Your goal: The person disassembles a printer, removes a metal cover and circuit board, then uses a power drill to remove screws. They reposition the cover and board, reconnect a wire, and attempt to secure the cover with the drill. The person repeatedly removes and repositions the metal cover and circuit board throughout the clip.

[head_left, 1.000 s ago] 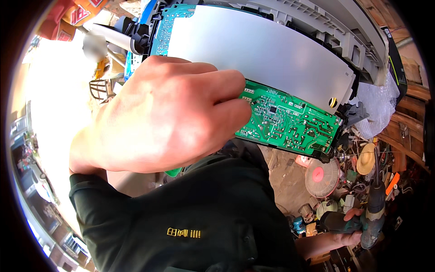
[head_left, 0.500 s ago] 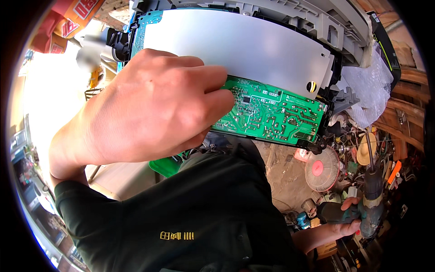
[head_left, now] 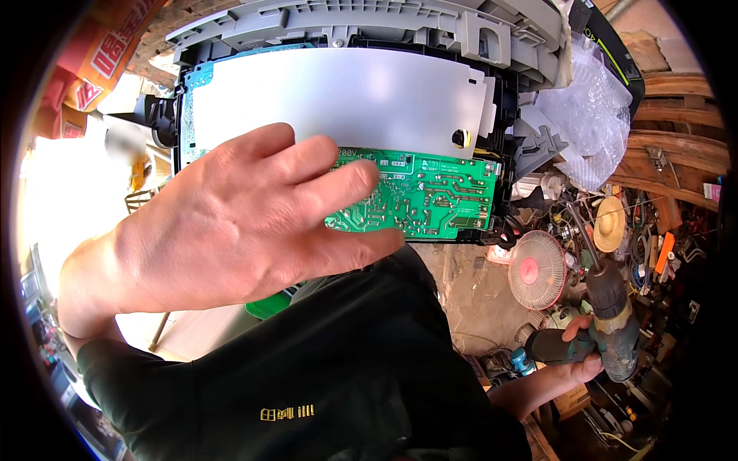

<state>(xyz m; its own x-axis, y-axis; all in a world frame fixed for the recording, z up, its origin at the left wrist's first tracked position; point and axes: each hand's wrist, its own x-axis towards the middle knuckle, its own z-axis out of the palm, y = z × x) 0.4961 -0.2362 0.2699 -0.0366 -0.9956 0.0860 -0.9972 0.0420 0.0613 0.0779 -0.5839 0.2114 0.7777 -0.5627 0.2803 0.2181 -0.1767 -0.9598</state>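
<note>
My left hand (head_left: 246, 215) is spread over a green circuit board (head_left: 438, 196), fingers apart and bent, the thumb near its lower edge; whether the fingertips press on it is hard to tell. Above the board lies a white sheet (head_left: 330, 96) with a small hole at its right, over a blue-green board (head_left: 197, 73). All sit in the black frame (head_left: 503, 104) of an opened machine with a grey plastic housing (head_left: 384, 23). At lower right my right hand (head_left: 576, 357) grips a cordless drill (head_left: 611, 338) with a long bit pointing up, away from the board.
Bubble wrap (head_left: 580, 123) hangs right of the machine by wooden planks (head_left: 669, 146). Below are a pink-centred fan (head_left: 536, 269), a straw hat (head_left: 608, 223) and piled tools and parts on the ground. A red sack (head_left: 96, 50) is at upper left.
My left hand's fingers have spread from a tighter curl and shifted leftward and down. The machine shows more fully, further left in view. My right hand with the drill has risen and moved slightly left.
</note>
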